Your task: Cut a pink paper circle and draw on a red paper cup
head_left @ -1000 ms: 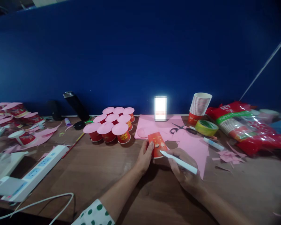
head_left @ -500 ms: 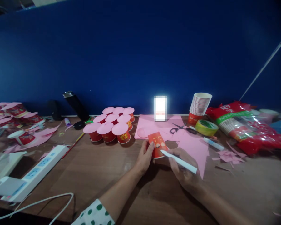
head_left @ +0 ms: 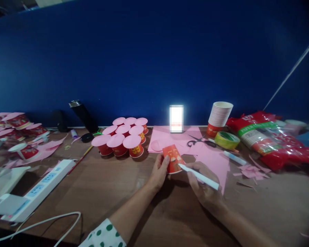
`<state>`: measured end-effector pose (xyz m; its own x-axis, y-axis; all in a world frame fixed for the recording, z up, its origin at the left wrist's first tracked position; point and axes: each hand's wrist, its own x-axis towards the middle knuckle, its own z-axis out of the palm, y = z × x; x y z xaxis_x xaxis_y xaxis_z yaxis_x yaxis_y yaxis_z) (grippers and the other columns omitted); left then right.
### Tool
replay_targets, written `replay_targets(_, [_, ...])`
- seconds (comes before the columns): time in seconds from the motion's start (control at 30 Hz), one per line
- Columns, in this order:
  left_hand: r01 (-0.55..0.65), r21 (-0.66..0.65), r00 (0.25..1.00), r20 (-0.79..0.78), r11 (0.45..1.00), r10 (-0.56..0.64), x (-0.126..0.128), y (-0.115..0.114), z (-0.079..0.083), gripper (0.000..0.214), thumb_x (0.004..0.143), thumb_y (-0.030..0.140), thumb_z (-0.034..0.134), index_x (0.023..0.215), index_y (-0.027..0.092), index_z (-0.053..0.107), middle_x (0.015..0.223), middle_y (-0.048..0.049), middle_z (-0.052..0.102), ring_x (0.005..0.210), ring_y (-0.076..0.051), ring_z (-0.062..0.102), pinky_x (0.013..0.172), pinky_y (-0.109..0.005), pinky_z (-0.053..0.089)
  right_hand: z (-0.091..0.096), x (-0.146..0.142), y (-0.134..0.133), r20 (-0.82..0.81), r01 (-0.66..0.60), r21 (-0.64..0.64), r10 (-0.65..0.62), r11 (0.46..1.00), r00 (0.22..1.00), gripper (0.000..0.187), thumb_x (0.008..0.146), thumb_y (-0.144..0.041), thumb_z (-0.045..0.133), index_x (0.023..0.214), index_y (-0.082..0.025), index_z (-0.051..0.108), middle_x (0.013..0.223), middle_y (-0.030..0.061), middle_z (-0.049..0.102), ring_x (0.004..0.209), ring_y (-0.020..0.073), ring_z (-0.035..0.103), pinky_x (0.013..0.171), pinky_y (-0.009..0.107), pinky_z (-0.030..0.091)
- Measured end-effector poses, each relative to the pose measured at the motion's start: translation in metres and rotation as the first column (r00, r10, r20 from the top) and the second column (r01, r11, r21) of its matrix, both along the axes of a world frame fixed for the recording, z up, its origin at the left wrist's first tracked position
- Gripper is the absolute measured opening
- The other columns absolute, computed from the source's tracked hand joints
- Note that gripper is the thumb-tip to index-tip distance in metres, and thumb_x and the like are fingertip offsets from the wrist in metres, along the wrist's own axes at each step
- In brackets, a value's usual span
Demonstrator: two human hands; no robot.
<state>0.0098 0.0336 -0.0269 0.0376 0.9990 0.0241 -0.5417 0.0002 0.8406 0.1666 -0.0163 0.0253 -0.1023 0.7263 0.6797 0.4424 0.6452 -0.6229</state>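
Observation:
My left hand (head_left: 160,170) is closed around a small red paper cup (head_left: 173,158), holding it tilted just above the wooden table (head_left: 105,192). My right hand (head_left: 203,183) grips a white glue stick (head_left: 199,176) like a pen, with its tip at the cup's lower rim. Behind the cup lies a pink paper sheet (head_left: 170,137), and a cut pink piece (head_left: 213,161) lies to its right.
Several red cups capped with pink discs (head_left: 123,140) stand left of centre. A cup stack (head_left: 218,118), tape roll (head_left: 227,140), scissors (head_left: 201,141), another glue stick (head_left: 234,158) and red bags (head_left: 267,140) sit right. A power strip (head_left: 38,188) and more cups (head_left: 18,127) lie left.
The glue stick's tip has shifted slightly right and up along the cup's rim. The left hand and cup have stayed almost still.

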Motion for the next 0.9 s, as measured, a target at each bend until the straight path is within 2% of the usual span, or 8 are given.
replay_targets(0.23, [-0.014,-0.007,1.000,-0.024,1.000,0.014,0.000,0.001,-0.001,0.035,0.079,0.044,0.066,0.103,0.019,0.059,0.094,-0.0034,0.067,0.087,-0.018,0.064,0.083,-0.033,0.049,0.004,-0.002,0.000,0.018,-0.036,-0.012,0.036,0.999,0.999,0.011,0.087,-0.016,0.052,0.094,-0.017,0.061,0.081,0.0046,0.063,0.072,0.0158,0.061,0.065,0.028,0.051])
replay_targets(0.4, [-0.017,-0.007,1.000,-0.013,1.000,0.017,0.001,0.001,0.000,0.035,0.078,0.044,0.067,0.102,0.019,0.060,0.092,-0.0030,0.067,0.084,-0.017,0.064,0.082,-0.032,0.049,0.005,-0.002,0.000,0.005,-0.010,-0.026,0.010,1.000,1.000,0.012,0.087,-0.017,0.052,0.095,-0.017,0.061,0.083,0.0048,0.064,0.073,0.0164,0.063,0.065,0.028,0.052])
replay_targets(0.53, [-0.018,-0.031,1.000,-0.003,0.999,0.018,0.001,-0.001,0.005,0.034,0.077,0.044,0.067,0.099,0.019,0.061,0.087,-0.0021,0.067,0.080,-0.016,0.064,0.081,-0.031,0.049,0.005,-0.001,0.000,0.006,-0.042,-0.038,0.042,0.998,0.999,0.011,0.087,-0.017,0.052,0.093,-0.018,0.061,0.081,0.0034,0.065,0.071,0.0159,0.063,0.063,0.027,0.052])
replay_targets(0.73, [-0.007,-0.066,0.998,0.069,0.998,0.012,0.002,-0.004,0.017,0.034,0.076,0.043,0.069,0.096,0.016,0.062,0.088,-0.0050,0.070,0.084,-0.021,0.066,0.084,-0.037,0.049,0.006,0.000,-0.001,0.016,-0.017,-0.062,0.018,0.998,1.000,0.012,0.087,-0.017,0.051,0.092,-0.018,0.061,0.079,0.0035,0.064,0.070,0.0158,0.062,0.063,0.027,0.052])
replay_targets(0.9, [0.018,-0.069,0.995,0.096,0.997,-0.011,0.001,-0.005,0.020,0.035,0.077,0.045,0.065,0.093,0.014,0.062,0.086,-0.0073,0.070,0.081,-0.023,0.066,0.084,-0.040,0.049,0.002,0.000,0.001,-0.004,-0.018,-0.053,0.018,0.998,1.000,0.012,0.087,-0.018,0.052,0.095,-0.018,0.061,0.082,0.0040,0.064,0.072,0.0159,0.063,0.065,0.027,0.052])
